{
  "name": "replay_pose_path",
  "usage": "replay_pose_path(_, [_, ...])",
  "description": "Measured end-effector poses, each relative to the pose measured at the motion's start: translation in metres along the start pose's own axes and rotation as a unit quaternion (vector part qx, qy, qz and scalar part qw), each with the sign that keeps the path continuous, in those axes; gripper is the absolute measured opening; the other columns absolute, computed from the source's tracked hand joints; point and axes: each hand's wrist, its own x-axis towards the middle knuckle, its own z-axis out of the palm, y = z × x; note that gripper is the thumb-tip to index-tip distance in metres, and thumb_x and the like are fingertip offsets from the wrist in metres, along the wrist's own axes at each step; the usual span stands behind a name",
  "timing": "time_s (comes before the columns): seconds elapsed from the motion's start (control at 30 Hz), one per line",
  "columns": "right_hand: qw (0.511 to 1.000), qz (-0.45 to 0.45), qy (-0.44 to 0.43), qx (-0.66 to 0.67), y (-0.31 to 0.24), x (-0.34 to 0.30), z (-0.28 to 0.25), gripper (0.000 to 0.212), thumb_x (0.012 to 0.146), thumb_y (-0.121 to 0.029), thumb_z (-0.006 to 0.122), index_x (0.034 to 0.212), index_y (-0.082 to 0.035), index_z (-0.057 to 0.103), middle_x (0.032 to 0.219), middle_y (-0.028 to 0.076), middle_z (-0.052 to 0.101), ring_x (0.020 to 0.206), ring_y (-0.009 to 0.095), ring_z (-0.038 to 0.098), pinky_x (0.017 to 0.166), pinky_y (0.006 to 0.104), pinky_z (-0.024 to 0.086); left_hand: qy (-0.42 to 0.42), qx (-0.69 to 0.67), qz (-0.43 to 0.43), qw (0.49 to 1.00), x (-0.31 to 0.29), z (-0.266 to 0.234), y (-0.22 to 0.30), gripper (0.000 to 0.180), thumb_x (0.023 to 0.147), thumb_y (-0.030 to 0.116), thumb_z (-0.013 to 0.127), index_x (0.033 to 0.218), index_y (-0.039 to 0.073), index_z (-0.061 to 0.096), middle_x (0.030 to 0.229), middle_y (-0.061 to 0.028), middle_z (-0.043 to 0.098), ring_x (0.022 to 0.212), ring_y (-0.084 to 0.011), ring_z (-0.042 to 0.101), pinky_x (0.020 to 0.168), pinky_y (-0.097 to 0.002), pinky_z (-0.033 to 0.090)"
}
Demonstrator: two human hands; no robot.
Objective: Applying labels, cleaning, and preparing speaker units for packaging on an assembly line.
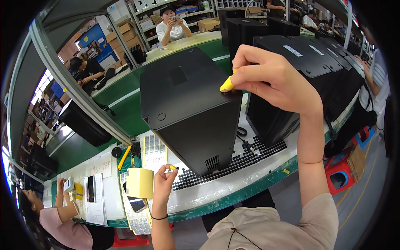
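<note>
A tall black speaker-like box (187, 91) stands on the white worktop before me, its flat face upward and a small slotted grille low on its near side. Yellow covers wrap fingertips on both hands. My right hand (271, 77) is pinched closed, its fingertips touching the box's upper right corner; whatever they hold there is hidden. Lower left of the box, my left hand (163, 183) pinches a small round black pad (177, 168) between thumb and index finger. Rows of similar round black pads (200, 178) cover the worktop around the box's base.
More black boxes (308, 54) stand at the right, with a cable plug (248, 146) near them. On the left lie a yellow label roll (140, 183), label sheets (154, 150), a phone (136, 204) and a yellow-handled cutter (124, 157). Co-workers sit left and across; another stands right.
</note>
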Motion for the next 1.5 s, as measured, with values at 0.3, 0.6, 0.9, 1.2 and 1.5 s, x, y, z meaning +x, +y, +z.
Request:
replay_pose_path(0.3, [0.988, 0.120, 0.097, 0.004, 0.080, 0.052, 0.041, 0.020, 0.090, -0.010, 0.058, 0.107, 0.000, 0.051, 0.094, 0.007, 0.060, 0.084, 0.015, 0.054, 0.079, 0.0283, 0.046, -0.038, -0.032, -0.007, 0.999, 0.002, 0.025, -0.003, 0.004, 0.090, 0.006, 0.060, 0.093, 0.006, 0.057, 0.051, 0.0130, 0.038, 0.044, 0.0027, 0.026, 0.041, -0.0188, 0.015])
replay_pose_path(0.6, [0.994, 0.098, 0.027, -0.037, 0.107, 0.078, 0.053, 0.013, 0.090, -0.005, 0.055, 0.101, -0.001, 0.050, 0.087, 0.009, 0.058, 0.080, 0.019, 0.054, 0.075, 0.0310, 0.045, -0.051, -0.042, -0.015, 0.998, 0.003, 0.012, -0.011, 0.006, 0.089, 0.006, 0.061, 0.094, 0.006, 0.057, 0.051, 0.0124, 0.040, 0.044, 0.0028, 0.026, 0.042, -0.0190, 0.015])
replay_pose_path(0.9, [0.992, 0.050, -0.002, -0.115, 0.094, 0.084, 0.045, 0.010, 0.085, -0.001, 0.056, 0.094, 0.000, 0.053, 0.080, 0.012, 0.060, 0.078, 0.026, 0.060, 0.070, 0.0342, 0.047, -0.060, -0.061, -0.029, 0.996, 0.004, 0.012, -0.010, 0.006, 0.089, 0.006, 0.063, 0.093, 0.007, 0.058, 0.053, 0.0122, 0.044, 0.047, 0.0029, 0.027, 0.044, -0.0197, 0.015])
replay_pose_path(1.2, [0.984, 0.083, 0.025, -0.154, 0.057, 0.047, 0.031, 0.023, 0.090, -0.007, 0.055, 0.112, -0.001, 0.057, 0.103, 0.013, 0.064, 0.095, 0.027, 0.062, 0.084, 0.0303, 0.047, -0.032, -0.139, 0.046, 0.989, -0.016, 0.019, 0.035, 0.009, 0.090, 0.003, 0.058, 0.097, 0.004, 0.054, 0.052, 0.0102, 0.039, 0.044, 0.0001, 0.025, 0.043, -0.0198, 0.016])
replay_pose_path(1.5, [0.990, -0.072, 0.086, -0.080, -0.088, 0.009, 0.084, 0.019, 0.066, -0.026, 0.081, 0.078, -0.016, 0.070, 0.089, -0.004, 0.067, 0.090, 0.020, 0.060, 0.088, 0.0406, 0.048, -0.006, -0.222, 0.213, 0.952, -0.066, 0.049, 0.104, 0.020, 0.086, -0.004, 0.062, 0.102, 0.000, 0.050, 0.071, 0.0029, 0.060, 0.062, 0.0015, 0.045, 0.057, -0.0142, 0.032])
